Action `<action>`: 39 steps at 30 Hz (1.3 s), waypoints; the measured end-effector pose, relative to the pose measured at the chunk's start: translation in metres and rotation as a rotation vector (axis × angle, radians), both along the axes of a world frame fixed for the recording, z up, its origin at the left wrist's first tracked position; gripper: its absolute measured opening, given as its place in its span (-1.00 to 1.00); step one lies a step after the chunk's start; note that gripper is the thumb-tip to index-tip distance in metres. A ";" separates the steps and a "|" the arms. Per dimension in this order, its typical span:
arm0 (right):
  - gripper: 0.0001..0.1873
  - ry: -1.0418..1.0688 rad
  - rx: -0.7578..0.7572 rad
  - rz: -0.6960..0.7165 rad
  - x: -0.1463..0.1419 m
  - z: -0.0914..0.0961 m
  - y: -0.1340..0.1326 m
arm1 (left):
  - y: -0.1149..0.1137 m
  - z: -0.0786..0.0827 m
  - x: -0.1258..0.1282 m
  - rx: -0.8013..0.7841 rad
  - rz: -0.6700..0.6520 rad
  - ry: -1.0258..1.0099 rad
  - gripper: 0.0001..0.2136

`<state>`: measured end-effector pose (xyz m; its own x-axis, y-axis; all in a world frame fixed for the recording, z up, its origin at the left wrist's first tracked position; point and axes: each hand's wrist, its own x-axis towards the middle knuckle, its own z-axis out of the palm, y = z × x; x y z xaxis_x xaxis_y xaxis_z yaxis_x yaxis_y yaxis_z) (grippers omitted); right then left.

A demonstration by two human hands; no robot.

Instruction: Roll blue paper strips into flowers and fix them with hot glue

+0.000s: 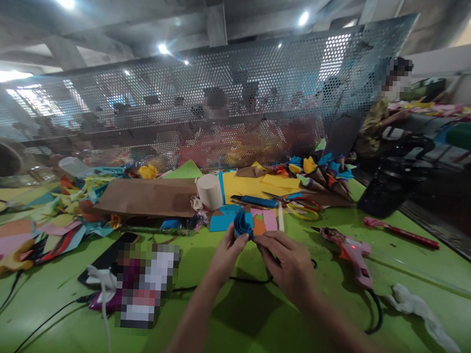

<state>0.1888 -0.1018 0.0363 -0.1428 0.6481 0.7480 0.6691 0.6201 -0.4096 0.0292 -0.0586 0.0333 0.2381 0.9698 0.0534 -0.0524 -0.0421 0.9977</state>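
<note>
Both hands meet above the green table (251,325) on a small blue curled paper piece (242,224). My left hand (227,252) pinches its left side with the fingers closed round it. My right hand (286,263) grips its right side, fingers pressed together. Just behind the paper lie small pink, orange and blue paper squares (261,221). A black cable (249,279) runs under my hands.
A pink glue gun (350,253) lies to the right, a red-handled tool (400,232) and white rag (421,312) beyond it. Scissors (297,205), a white roll (210,191), brown paper (147,195) and coloured scraps lie behind. A phone (107,256) lies left. People work behind a perforated screen (223,102).
</note>
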 end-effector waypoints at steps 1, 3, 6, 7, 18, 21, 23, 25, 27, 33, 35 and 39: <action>-0.78 -0.012 0.004 -0.001 0.000 0.000 0.000 | 0.000 -0.001 0.000 0.002 0.003 0.001 -0.56; -0.79 -0.021 0.007 -0.001 -0.001 0.000 -0.001 | 0.000 -0.002 -0.001 0.009 0.002 0.023 -0.57; -0.80 -0.021 -0.017 0.009 -0.001 0.001 0.000 | 0.000 -0.004 -0.002 0.025 -0.013 0.074 -0.59; -0.80 -0.024 -0.025 0.010 -0.001 0.001 0.000 | 0.000 -0.005 -0.002 0.026 -0.018 0.083 -0.59; -0.76 0.116 -0.125 0.096 0.004 0.002 0.002 | 0.001 -0.009 -0.004 0.048 -0.037 0.074 -0.60; -0.83 0.177 -0.122 0.056 0.006 0.004 0.002 | 0.000 -0.006 -0.003 0.012 -0.005 0.086 -0.55; -0.84 0.195 -0.123 0.037 0.007 0.005 0.003 | 0.000 -0.005 -0.003 -0.006 0.012 0.106 -0.54; -0.85 0.196 -0.116 0.037 0.006 0.006 0.003 | -0.001 -0.004 -0.003 -0.005 0.001 0.107 -0.55; -0.85 0.187 -0.101 0.042 0.005 0.006 0.004 | -0.001 -0.003 -0.002 0.003 -0.027 0.078 -0.56; -0.84 0.122 -0.054 0.040 0.002 0.006 0.005 | -0.001 -0.004 -0.002 0.001 -0.076 0.048 -0.60; -0.85 0.103 -0.061 0.025 0.002 0.005 0.005 | -0.001 -0.004 -0.002 0.012 -0.083 0.055 -0.63; -0.86 0.075 -0.087 -0.005 0.003 0.004 0.005 | -0.002 -0.006 -0.002 0.002 -0.076 0.072 -0.68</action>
<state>0.1913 -0.0964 0.0402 -0.0846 0.7118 0.6973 0.6374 0.5765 -0.5112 0.0269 -0.0602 0.0277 0.3147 0.9485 0.0357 0.0162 -0.0429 0.9989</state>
